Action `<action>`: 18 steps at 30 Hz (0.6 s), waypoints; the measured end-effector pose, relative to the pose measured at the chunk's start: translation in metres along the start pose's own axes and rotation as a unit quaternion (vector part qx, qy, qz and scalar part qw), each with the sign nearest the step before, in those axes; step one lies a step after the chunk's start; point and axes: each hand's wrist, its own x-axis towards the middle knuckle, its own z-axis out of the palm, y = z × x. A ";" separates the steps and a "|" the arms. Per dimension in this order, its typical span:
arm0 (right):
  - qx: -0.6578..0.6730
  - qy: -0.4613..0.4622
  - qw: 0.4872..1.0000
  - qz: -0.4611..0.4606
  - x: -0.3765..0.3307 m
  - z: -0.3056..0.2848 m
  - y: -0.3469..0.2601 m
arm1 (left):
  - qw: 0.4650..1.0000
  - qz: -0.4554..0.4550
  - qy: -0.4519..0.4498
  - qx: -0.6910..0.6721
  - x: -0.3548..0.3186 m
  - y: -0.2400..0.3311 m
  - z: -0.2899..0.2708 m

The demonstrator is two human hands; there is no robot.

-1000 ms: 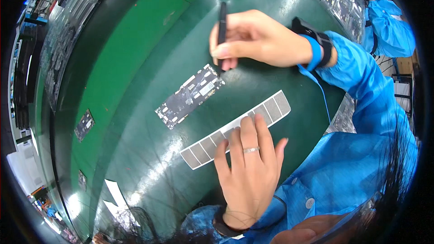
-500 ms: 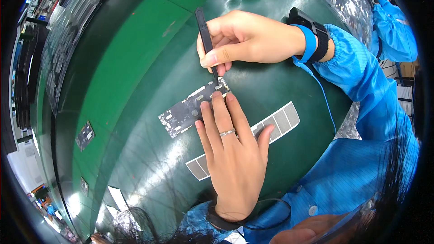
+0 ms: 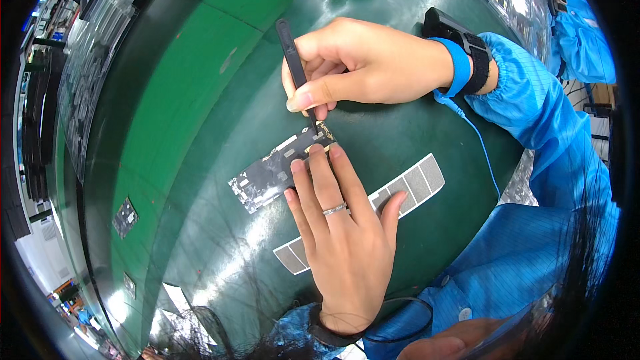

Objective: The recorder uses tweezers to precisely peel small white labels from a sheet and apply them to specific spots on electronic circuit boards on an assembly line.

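A dark circuit board [image 3: 270, 175] lies tilted on the green table mat. My left hand [image 3: 350, 243], palm down with fingers stretched out, rests its fingertips along the board's near edge and holds nothing. Black tweezers [image 3: 291, 53] are pinched in my right hand [image 3: 363, 60], beyond the board. Their tips meet the board near its right end; whether something small sits between them I cannot make out. Partly under my left hand runs a white strip with grey rectangular pads [image 3: 419, 185].
Two small boards [image 3: 125, 217] [image 3: 129, 285] lie at the left on the brighter green strip. Clear plastic trays [image 3: 93, 73] stand far left, more at the back right. A blue cord [image 3: 481, 150] trails from my right wristband. Another person's blue sleeve [image 3: 583, 40] shows at the far right.
My right hand and the tweezers have shifted slightly left and nearer, the tips still at the board's right end. The board sits slightly lower left in view. My left hand stays on its edge.
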 end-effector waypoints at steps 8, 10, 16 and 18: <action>0.014 -0.005 1.000 0.009 0.004 -0.001 0.004 | 1.000 -0.001 0.001 -0.027 0.002 0.000 -0.001; 0.029 -0.012 0.999 0.011 0.004 -0.002 0.004 | 1.000 -0.003 0.002 0.003 0.002 0.000 0.001; 0.028 0.007 1.000 -0.011 0.003 0.001 0.007 | 1.000 -0.001 -0.003 -0.001 0.003 -0.001 0.001; 0.023 0.009 1.000 -0.013 0.002 0.001 0.007 | 1.000 0.001 -0.003 0.000 0.002 0.000 0.001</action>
